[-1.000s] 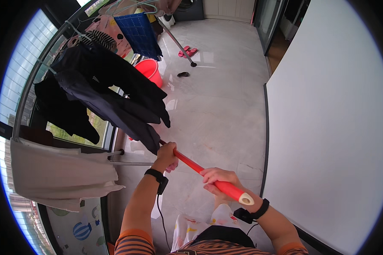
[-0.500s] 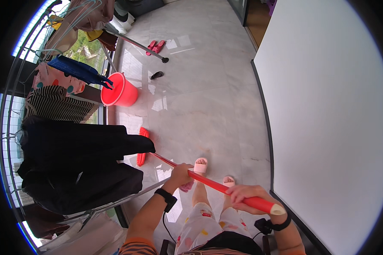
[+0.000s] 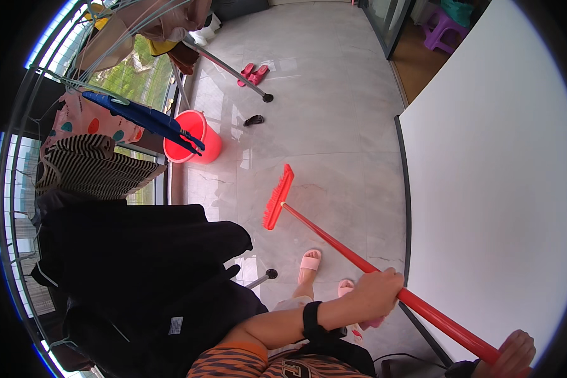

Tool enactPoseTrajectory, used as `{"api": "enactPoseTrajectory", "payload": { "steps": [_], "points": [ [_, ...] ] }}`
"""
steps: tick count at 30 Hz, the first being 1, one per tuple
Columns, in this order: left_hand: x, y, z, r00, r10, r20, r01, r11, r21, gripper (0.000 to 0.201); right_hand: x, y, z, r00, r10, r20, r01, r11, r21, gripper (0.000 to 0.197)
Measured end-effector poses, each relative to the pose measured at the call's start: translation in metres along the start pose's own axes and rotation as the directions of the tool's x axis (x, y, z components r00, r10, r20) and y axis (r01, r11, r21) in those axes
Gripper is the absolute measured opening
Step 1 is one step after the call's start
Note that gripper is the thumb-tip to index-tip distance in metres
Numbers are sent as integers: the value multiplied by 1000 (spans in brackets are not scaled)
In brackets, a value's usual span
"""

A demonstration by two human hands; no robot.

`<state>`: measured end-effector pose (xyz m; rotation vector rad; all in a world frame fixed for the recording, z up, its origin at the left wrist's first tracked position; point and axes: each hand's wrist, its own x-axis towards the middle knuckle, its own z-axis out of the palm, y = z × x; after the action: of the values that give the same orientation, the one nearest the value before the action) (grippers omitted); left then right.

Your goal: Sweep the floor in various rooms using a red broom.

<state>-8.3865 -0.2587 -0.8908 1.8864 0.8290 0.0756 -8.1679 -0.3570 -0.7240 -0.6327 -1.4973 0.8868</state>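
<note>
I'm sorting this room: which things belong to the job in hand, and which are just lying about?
In hand: long-handled red broom, held by left hand and right hand.

Lying about: round red plastic bucket; unworn deep pink slippers; small black object.

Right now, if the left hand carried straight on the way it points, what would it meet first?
Likely the white wall on the right, past the red broom handle that the left hand grips; depth is unclear.
</note>
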Motion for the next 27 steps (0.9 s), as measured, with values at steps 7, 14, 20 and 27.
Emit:
{"api": "enactPoseTrajectory", "payload": {
  "steps": [7,14,20,27],
  "points": [
    [-105,-317,-122,702,-464,-540,642,741,197,17,36,285,189,866,421,268,-472,867,163,13],
    [-87,-390,-125,793,-420,-441,537,823,183,24,48,308,208,791,525,314,-557,831,14,13],
    [57,-108,-86,934,-106,-342,125,992,35,16,116,84,49,887,457,-64,-430,767,-476,11],
    [151,28,-103,979,194,-61,-196,980,-27,8,191,10,-10,970,-76,232,152,933,-327,21]
  ]
}}
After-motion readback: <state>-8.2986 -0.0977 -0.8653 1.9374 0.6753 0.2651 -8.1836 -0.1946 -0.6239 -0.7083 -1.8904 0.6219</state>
